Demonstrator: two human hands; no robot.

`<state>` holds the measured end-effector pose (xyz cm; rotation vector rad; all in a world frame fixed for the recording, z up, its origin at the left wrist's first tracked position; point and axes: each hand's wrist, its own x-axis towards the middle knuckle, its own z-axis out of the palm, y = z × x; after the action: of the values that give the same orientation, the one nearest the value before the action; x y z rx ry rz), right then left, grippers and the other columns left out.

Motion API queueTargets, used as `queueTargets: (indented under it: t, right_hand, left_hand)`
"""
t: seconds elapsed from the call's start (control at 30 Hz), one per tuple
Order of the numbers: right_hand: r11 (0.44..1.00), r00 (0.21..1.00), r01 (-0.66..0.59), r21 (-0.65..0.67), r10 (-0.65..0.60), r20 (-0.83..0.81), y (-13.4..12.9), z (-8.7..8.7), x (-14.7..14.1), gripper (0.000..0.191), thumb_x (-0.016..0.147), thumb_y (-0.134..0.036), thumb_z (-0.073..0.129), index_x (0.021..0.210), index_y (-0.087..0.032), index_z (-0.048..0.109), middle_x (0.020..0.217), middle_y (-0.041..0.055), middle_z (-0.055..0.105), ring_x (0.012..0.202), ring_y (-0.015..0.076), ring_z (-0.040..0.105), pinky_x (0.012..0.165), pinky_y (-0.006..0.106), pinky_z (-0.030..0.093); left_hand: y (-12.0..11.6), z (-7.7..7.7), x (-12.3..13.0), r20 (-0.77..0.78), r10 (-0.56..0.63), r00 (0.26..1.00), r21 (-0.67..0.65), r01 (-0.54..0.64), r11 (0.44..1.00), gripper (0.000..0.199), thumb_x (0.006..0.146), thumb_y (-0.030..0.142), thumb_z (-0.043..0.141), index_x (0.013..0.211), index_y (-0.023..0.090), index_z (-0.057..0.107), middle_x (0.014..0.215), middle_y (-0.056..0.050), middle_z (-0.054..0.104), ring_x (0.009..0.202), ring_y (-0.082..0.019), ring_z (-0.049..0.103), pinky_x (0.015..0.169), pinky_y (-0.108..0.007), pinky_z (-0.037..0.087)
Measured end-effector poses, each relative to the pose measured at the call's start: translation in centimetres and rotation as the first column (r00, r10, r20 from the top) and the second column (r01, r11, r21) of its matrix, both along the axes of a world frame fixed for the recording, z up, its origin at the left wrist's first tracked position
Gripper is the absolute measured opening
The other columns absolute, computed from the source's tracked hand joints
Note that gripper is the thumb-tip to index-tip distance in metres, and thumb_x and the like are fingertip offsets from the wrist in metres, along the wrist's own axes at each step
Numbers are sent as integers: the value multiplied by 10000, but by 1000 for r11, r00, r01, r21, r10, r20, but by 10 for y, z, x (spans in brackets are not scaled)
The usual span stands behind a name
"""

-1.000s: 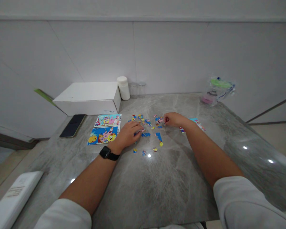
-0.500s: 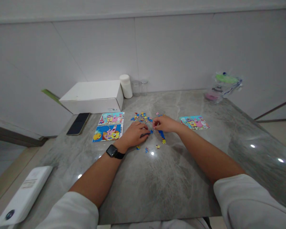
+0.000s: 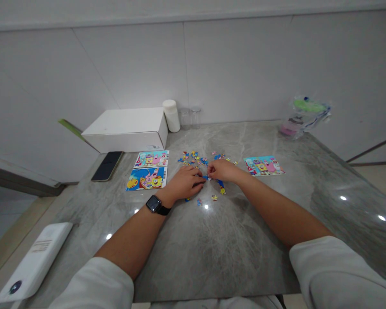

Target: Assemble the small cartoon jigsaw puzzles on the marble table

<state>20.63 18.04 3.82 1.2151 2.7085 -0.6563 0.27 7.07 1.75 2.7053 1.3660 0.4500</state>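
Head view shows a pair of bare hands at work over cartoon jigsaw pieces [image 3: 194, 159] on a grey marbled counter [image 3: 218, 249]. The left hand [image 3: 188, 182] lies palm down with fingers loosely curved, its fingertips at a few blue pieces [image 3: 205, 177]; whether it grips any, I cannot tell. Just beside it, the right hand [image 3: 224, 170] has thumb and fingers drawn close together over the same spot; any piece between them is too small to make out. A blue and yellow strip of pieces [image 3: 222, 187] lies just below the right hand, and a loose yellow piece [image 3: 214, 198] sits nearer the person. Most pieces are scattered beyond the hands. Cartoon picture cards [image 3: 147, 178] lie to the left, near a smartphone [image 3: 107, 166], and another picture card [image 3: 264, 166] lies to the right.
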Motion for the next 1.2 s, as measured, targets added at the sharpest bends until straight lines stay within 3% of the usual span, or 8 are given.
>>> queueTargets:
  t: [0.6, 1.0, 1.2]
  right_hand:
    - [996, 994, -43, 84, 35, 99, -6, 3, -3, 197, 918, -233, 667, 1034, -210, 824, 1081, 70, 831, 1012, 222, 740, 806, 258, 473]
    - [999, 996, -48, -5, 48, 77, 2, 2, -1, 201, 939, -219, 645, 984, -175, 836, 960, 59, 828, 858, 181, 719, 670, 240, 414]
    - [998, 998, -32, -44, 35, 61, 9, 1, 3, 208, 933, -214, 640, 982, -169, 837, 938, 47, 825, 849, 171, 720, 674, 227, 425]
  left_hand:
    - [0, -2, 2, -15, -19, 1000, 0, 19, 1000, 329, 1042, 379, 595, 1313, 273, 750, 1213, -90, 717, 1160, -282, 607, 998, -450, 473]
    - [-3, 0, 7, -39, -20, 999, -13, 19, 1000, 356, 1051, 406, 574, 1333, 278, 750, 1238, -103, 679, 1164, -282, 589, 1005, -453, 471]
    - [-3, -2, 9, -32, -21, 999, -12, 21, 1000, 368, 1051, 398, 569, 1358, 274, 731, 1262, -105, 671, 1179, -285, 585, 1018, -460, 471]
